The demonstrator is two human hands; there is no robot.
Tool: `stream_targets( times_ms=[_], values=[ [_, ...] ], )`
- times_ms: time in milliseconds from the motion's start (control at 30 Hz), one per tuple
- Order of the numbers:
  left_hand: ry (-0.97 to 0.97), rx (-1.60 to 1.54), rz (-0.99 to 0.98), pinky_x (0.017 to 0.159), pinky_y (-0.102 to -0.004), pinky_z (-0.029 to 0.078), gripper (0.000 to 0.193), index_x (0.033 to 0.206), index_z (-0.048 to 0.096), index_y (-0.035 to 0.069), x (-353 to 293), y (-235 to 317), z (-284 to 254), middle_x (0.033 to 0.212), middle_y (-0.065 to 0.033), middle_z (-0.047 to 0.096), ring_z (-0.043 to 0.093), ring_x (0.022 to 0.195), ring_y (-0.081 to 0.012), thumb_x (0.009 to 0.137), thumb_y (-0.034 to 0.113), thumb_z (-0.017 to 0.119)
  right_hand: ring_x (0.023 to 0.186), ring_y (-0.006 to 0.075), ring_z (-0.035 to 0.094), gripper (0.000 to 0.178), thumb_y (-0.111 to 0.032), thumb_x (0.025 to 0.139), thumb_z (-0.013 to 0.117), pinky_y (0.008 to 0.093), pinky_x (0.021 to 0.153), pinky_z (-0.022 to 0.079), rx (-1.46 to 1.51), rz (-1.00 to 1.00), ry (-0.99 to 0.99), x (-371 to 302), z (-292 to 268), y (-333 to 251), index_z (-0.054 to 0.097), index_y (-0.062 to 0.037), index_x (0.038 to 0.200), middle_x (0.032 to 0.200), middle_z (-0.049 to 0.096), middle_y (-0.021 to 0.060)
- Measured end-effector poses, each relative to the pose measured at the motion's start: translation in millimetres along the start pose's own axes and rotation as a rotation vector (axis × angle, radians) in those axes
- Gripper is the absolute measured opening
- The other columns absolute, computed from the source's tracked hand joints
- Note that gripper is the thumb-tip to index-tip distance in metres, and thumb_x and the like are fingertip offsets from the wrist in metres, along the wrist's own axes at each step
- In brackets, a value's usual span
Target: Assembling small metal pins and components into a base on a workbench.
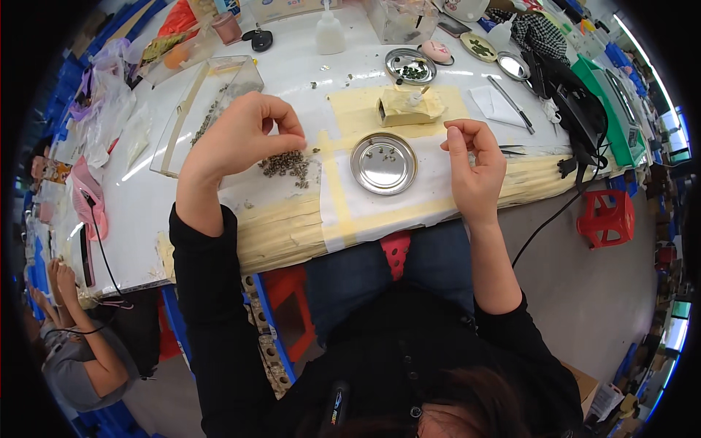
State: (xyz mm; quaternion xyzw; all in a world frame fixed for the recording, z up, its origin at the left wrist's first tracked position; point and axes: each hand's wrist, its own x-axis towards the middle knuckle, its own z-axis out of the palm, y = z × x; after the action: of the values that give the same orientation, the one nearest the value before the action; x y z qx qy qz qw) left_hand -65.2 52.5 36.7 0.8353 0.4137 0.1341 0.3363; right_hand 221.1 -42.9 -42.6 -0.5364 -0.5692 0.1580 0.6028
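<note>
My left hand (244,139) is over a pile of small metal pieces (286,166) on the table. Its thumb and forefinger meet in a pinch at the pile's far edge; whatever is between them is too small to make out. A round, shallow metal dish (383,175) lies between my hands, with several of the same small pieces in it. To the right of the dish my right hand (476,164) is raised, fingers curled towards the thumb. I cannot make out what it holds, if anything. Thin dark tips (512,150) show just beyond that hand, partly hidden.
A taped block (400,109) stands behind the dish. Left of the pile is a clear box (175,135) with more pieces. Further back are a white squeeze bottle (330,35) and a dish of dark green pieces (410,67). A pen (510,102) lies right; another person (91,358) sits far left.
</note>
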Motion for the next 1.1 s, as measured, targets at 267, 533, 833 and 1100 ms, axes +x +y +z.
stream_targets(
  times_ms=[267, 533, 833, 1100],
  values=[
    [0.010, 0.040, -0.022, 0.060, -0.0284, 0.040, 0.011, 0.079, 0.068, 0.001, 9, -7, 26, 0.069, -0.0020, 0.059, 0.044, 0.063, -0.0133, 0.073, 0.009, 0.075, 0.068, 0.0088, 0.059, 0.012, -0.009, 0.094, 0.059, 0.0222, 0.063, 0.045, 0.001, 0.032, 0.020, 0, 0, -4, 0.063, 0.0021, 0.094, 0.076, 0.064, 0.0037],
    [0.265, -0.153, 0.300, 0.057, -0.0225, 0.039, 0.005, 0.081, 0.068, 0.003, 14, 14, 30, 0.076, 0.0006, 0.060, 0.047, 0.063, -0.0077, 0.078, 0.003, 0.072, 0.067, 0.0087, 0.059, 0.009, -0.007, 0.092, 0.061, 0.0227, 0.063, 0.045, 0.010, -0.008, 0.021, -2, -2, -5, 0.064, 0.0021, 0.094, 0.074, 0.064, 0.0041],
    [0.474, -0.032, 0.640, 0.058, -0.0254, 0.046, 0.017, 0.087, 0.072, 0.005, 19, 57, 51, 0.079, -0.0037, 0.061, 0.059, 0.070, -0.0135, 0.071, 0.000, 0.079, 0.072, 0.0084, 0.058, 0.012, -0.008, 0.091, 0.063, 0.0236, 0.065, 0.047, 0.237, -0.005, -0.445, 28, -6, -44, 0.066, 0.0025, 0.097, 0.083, 0.066, 0.0048],
    [0.592, 0.044, 0.688, 0.056, -0.0276, 0.047, 0.019, 0.089, 0.072, 0.005, 26, 58, 44, 0.079, -0.0052, 0.061, 0.059, 0.068, -0.0166, 0.071, 0.003, 0.079, 0.076, 0.0067, 0.060, 0.015, -0.010, 0.094, 0.059, 0.0227, 0.069, 0.048, 0.433, 0.126, -0.746, 69, -1, -50, 0.065, 0.0023, 0.100, 0.085, 0.067, 0.0043]
  ],
)
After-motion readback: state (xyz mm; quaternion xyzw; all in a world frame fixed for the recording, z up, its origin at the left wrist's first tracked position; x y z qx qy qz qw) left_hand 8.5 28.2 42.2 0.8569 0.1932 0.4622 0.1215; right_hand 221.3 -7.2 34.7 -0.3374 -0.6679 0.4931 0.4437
